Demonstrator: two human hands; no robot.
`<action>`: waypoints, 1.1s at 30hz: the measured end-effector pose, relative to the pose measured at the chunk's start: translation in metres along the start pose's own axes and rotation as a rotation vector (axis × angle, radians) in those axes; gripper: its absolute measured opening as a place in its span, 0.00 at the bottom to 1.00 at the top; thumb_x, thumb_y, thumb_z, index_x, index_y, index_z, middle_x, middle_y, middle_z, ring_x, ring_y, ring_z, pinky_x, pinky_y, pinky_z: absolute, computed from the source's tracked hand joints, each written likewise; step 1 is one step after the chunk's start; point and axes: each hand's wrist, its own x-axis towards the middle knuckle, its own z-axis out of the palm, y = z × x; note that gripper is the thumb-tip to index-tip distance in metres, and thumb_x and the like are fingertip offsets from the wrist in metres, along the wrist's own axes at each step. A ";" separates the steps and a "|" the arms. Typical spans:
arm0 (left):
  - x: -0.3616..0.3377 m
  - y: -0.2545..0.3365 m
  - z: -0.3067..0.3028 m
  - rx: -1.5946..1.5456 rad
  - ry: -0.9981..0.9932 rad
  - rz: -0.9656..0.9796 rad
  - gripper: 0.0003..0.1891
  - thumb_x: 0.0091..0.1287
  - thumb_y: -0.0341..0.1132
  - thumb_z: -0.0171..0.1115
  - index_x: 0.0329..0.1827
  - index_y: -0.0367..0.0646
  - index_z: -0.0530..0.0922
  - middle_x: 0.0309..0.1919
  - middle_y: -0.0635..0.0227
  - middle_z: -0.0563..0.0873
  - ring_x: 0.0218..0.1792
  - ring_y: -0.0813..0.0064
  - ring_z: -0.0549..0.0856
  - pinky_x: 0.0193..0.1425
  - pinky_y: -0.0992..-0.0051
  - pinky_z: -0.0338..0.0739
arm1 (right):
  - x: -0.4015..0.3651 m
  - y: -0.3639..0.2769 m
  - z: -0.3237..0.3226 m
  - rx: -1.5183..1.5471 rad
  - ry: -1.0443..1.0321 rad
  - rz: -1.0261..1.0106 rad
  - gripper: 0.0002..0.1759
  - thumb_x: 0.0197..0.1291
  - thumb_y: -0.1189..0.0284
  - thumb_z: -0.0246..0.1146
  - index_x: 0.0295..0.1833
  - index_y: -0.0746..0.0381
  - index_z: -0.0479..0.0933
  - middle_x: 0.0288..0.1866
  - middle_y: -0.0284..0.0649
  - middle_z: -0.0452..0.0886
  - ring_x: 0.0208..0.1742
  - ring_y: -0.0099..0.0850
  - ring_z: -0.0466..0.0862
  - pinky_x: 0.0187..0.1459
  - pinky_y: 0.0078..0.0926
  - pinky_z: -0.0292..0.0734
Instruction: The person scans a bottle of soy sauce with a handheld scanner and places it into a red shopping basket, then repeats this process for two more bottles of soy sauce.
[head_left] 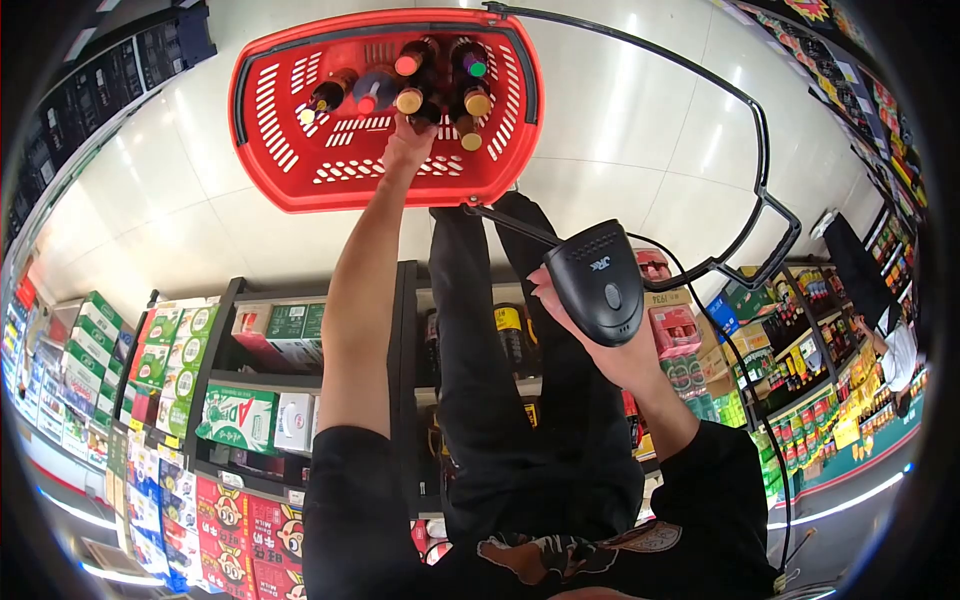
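Reaching into the red shopping basket, my left hand is closed around a dark bottle. Several more bottles stand close around it, among them one with a green cap and one with a tan cap. At the left of the group, a bottle with a pale yellow cap leans over. My right hand is under a black device, which covers most of it; a few fingertips show at its left side. The black basket handle passes behind this device, so its contact with my right hand is hidden.
The basket stands over the pale tiled floor, in front of my legs. Shelves with drink cartons and bottles line the area around my legs. Another person is at the right edge. A black cable hangs on the right.
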 end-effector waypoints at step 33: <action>-0.017 0.079 -0.029 0.215 0.164 0.199 0.26 0.61 0.48 0.68 0.55 0.39 0.78 0.44 0.45 0.89 0.48 0.44 0.88 0.53 0.52 0.84 | -0.011 -0.026 0.008 0.203 -0.144 0.053 0.19 0.66 0.81 0.64 0.62 0.68 0.75 0.58 0.47 0.83 0.61 0.33 0.83 0.63 0.31 0.77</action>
